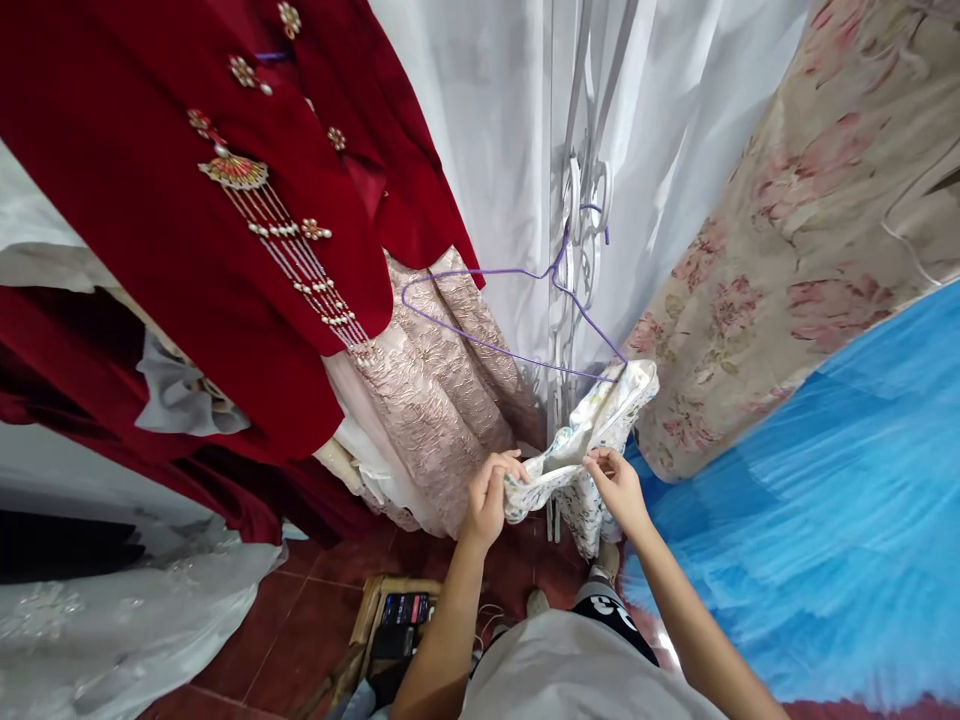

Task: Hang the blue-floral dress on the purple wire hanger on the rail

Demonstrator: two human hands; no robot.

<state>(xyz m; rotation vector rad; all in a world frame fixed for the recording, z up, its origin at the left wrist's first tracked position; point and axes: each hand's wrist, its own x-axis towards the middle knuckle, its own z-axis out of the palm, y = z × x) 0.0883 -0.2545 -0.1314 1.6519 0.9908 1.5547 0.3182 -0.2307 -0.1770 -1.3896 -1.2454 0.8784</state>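
Observation:
A purple wire hanger (504, 345) hangs by its hook from a white rack strip (568, 200). Its right end sits inside one shoulder of a white garment with a small floral print (628, 405); the hanger's left end is bare. My left hand (489, 495) pinches the garment's other shoulder, below the hanger's lower bar. On the edge of the opening, my right hand (613, 485) has thumb and fingers closed on the cloth. The garment's lower part droops beneath my hands, partly hidden.
A dark red velvet jacket (135, 210) with beaded tassels and a pink embossed skirt (442, 390) hang on the left. To the right are a beige floral dress (810, 220) and blue tulle (780, 500). A wooden stool (367, 610) holding dark boxes stands on the red tiled floor (277, 625).

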